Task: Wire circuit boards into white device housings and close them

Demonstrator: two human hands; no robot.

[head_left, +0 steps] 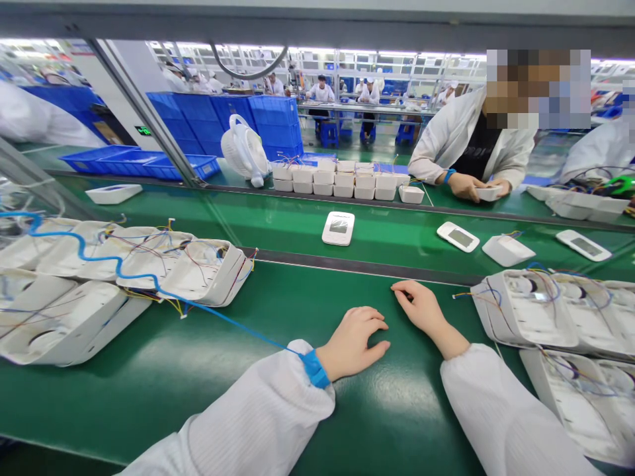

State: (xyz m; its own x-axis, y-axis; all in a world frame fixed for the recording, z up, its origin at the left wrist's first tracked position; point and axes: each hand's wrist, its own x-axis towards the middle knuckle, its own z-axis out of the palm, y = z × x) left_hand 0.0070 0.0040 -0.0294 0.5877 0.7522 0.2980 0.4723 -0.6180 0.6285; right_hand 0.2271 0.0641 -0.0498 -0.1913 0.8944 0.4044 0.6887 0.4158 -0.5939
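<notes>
Our left hand (pixel 354 337) lies low over the green worktop (pixel 317 284), fingers lightly bent and a little spread, thumb standing apart; our right hand (pixel 424 311) has its fingers curled close together, with a gap between forefinger and thumb. We see nothing held in either. The wired white plastic casings sit to both sides: the right-hand casing stack (pixel 489 311) is just beyond our right fingers on their outer side, the left-hand casing stack (pixel 233 277) well out to the left of our left fingers

We judge each casing light and stiff, its smooth walls perhaps a bit slippery, the thin wires (pixel 489 294) the fragile part. We would take hold by the outer walls below the rim, fingers clear of the loose leads and plugs. The white display unit (pixel 338 229), ahead of our left fingers on the green belt (pixel 282 225), looks rigid; we would grip its side edges and spare the screen

As containers, the casings lie open side up, one upon another, with wires and round fittings (pixel 47 340) inside. Far ahead and left of our left fingers are shallow blue trays (pixel 211 166) and stacked blue crates (pixel 278 125), whose contents we cannot make out
</notes>
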